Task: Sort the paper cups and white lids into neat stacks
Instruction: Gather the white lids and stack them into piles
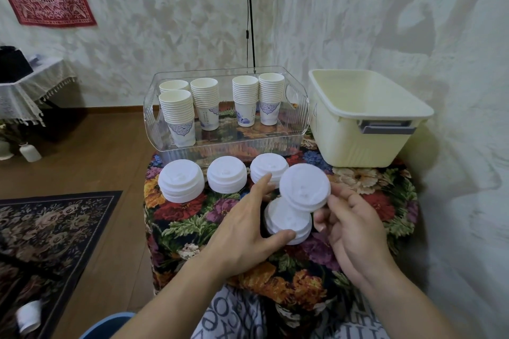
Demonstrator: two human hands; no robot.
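Right hand (355, 231): fingers (340, 195) pinch one lid (304, 188), tilted, above a lid stack (287, 224). Left hand (248, 223): thumb and fingers curl around that stack on the worktop (192, 226). Beyond the fingers, three more lid stacks (226, 175); farther, cup stacks (205, 102) in a clear tray (298, 118). Cream tub (366, 129) beyond the right fingers.

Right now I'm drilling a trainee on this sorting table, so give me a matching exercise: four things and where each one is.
Things:
1. paper cup stacks
2. cream tub
3. tilted white lid
4. left hand

Places:
A. pinched by the right hand
B. inside the clear tray
C. on the near lid stack
D. right of the clear tray

Pairs: 1-B, 2-D, 3-A, 4-C
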